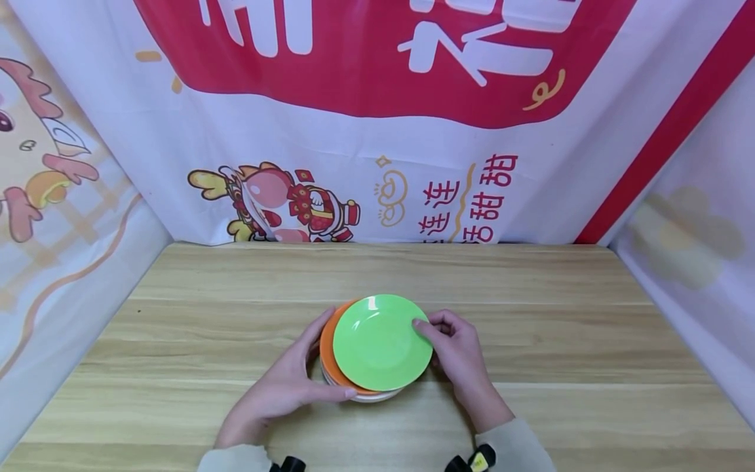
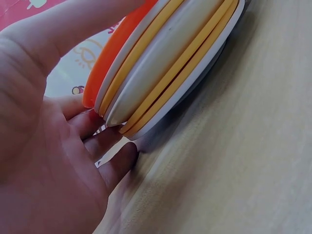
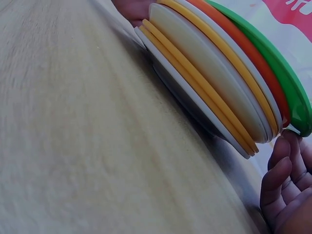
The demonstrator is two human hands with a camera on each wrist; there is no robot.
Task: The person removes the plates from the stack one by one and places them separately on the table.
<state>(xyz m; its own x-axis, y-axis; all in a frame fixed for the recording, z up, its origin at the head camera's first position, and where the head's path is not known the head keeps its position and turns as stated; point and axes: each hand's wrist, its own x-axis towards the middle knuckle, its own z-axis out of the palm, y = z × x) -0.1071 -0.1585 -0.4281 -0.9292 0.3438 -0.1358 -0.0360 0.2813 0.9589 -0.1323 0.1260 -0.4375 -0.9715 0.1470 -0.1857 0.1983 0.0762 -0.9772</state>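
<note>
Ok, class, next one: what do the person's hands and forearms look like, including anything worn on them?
The left hand and right hand are bare, with no gloves or rings visible. The left sleeve and right sleeve are plain pale grey-beige. A black left wrist device and black right wrist device show partly; the right one has a yellow marking.

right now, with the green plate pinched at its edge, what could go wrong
The green plate could slip or tip, since the right hand pinches it at one side only. The stack of plates might slide: its rims sit unevenly, and the left hand braces just its left side.
</note>
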